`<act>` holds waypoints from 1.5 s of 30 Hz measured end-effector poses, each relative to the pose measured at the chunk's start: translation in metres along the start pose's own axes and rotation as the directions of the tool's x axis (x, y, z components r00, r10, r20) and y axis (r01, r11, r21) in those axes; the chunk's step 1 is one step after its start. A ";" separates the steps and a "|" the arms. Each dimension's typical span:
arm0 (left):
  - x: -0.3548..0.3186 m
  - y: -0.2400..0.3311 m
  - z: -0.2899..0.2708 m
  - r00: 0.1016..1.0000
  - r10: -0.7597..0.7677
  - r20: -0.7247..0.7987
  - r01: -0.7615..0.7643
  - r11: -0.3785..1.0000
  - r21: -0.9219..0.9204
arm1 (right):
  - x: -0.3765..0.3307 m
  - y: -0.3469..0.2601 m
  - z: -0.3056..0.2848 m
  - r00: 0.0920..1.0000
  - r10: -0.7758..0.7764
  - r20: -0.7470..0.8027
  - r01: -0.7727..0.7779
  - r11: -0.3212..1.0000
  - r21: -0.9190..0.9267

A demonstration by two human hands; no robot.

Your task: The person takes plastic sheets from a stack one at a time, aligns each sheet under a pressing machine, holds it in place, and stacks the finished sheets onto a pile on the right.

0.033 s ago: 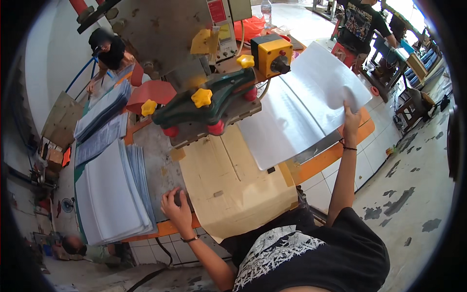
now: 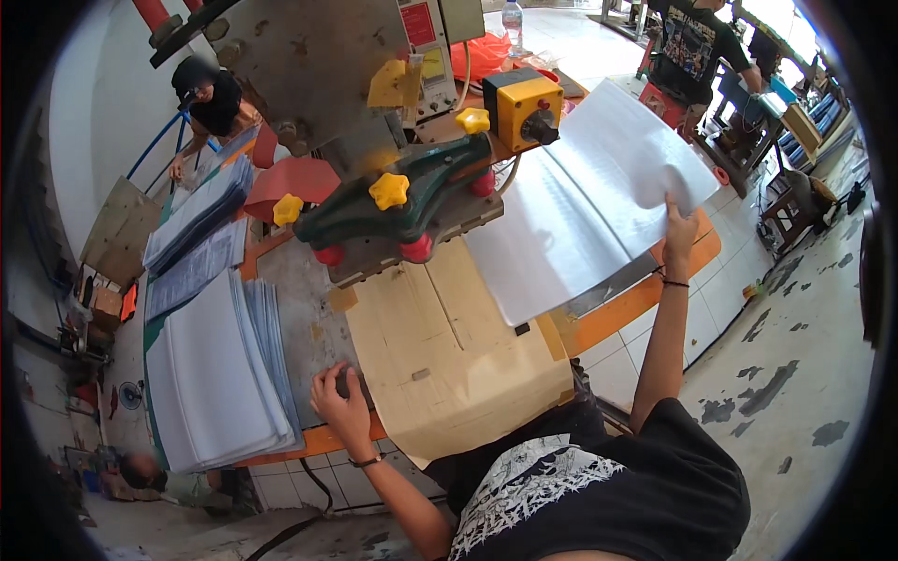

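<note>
My right hand point(image 2: 681, 232) pinches the near right edge of a pale translucent plastic sheet point(image 2: 571, 234) with a seam line down it. The sheet lies beyond and partly over the right side of a tan board point(image 2: 449, 374). My left hand point(image 2: 342, 400) rests at the table's front edge beside the board's left side; its fingers are curled but apart, with nothing seen in them. Over the board's far end hangs a press head with a dark green bracket point(image 2: 402, 201), yellow star knobs point(image 2: 389, 191) and red feet. A metal plate under the head hides part of the board.
On the left lie a stack of pale plastic sheets point(image 2: 201, 374) and further stacks point(image 2: 201, 220) behind it. A yellow control box point(image 2: 526, 107) juts out beside the press. One person point(image 2: 217, 103) works at the far left, another point(image 2: 697, 47) sits at the far right.
My right hand and the translucent sheet have shifted very slightly to the right. My left hand has barely moved.
</note>
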State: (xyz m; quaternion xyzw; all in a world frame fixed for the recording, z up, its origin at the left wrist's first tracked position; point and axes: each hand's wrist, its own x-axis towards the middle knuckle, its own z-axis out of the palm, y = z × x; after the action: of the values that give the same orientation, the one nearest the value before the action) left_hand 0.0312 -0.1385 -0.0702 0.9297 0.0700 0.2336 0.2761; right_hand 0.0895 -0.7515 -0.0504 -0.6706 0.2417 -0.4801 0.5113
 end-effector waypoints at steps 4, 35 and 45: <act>-0.001 -0.003 -0.001 1.000 0.022 -0.021 -0.021 1.000 0.021 | 0.025 0.018 -0.022 0.984 -0.056 -0.168 -0.025 0.896 -0.444; 0.023 -0.093 -0.055 0.794 0.278 -0.541 0.216 0.703 0.678 | 0.131 0.096 -0.016 0.930 -0.329 -0.165 0.175 0.789 -0.588; 0.027 -0.090 -0.054 0.788 0.270 -0.554 0.209 0.729 0.652 | 0.153 0.112 -0.022 0.963 -0.113 -0.246 -0.104 0.686 -0.720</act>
State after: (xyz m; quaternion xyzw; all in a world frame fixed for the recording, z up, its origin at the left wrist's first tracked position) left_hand 0.0294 -0.0298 -0.0687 0.8366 0.2203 0.4849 -0.1282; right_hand 0.1536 -0.9268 -0.0920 -0.7464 0.4779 -0.4330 0.1643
